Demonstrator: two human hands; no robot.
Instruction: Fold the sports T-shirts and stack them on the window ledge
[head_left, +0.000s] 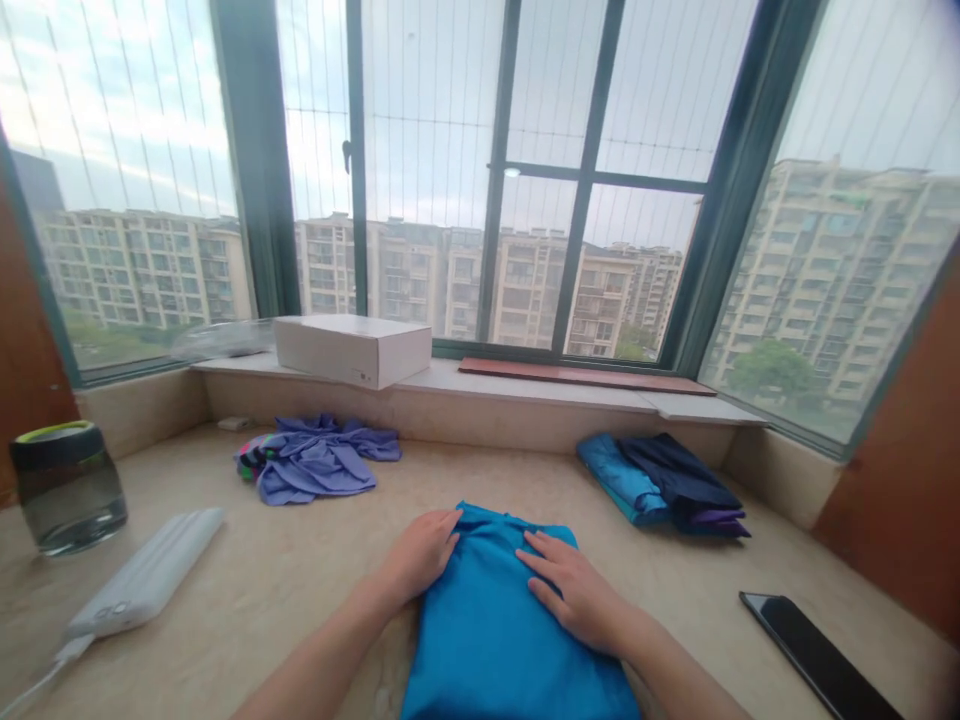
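Note:
A bright blue garment (495,620) lies folded on the beige stone sill (300,560) right in front of me. My left hand (420,553) rests on its left upper edge, fingers bent and pressing the cloth. My right hand (574,590) lies flat on top of the garment, fingers stretched out toward the left. Neither hand lifts the cloth.
A crumpled purple garment (319,460) lies at the back left, a stack of folded blue and dark clothes (664,480) at the back right. A white box (352,347) sits on the window ledge. A glass jar (67,487) and white power bank (150,580) stand left, a phone (817,655) right.

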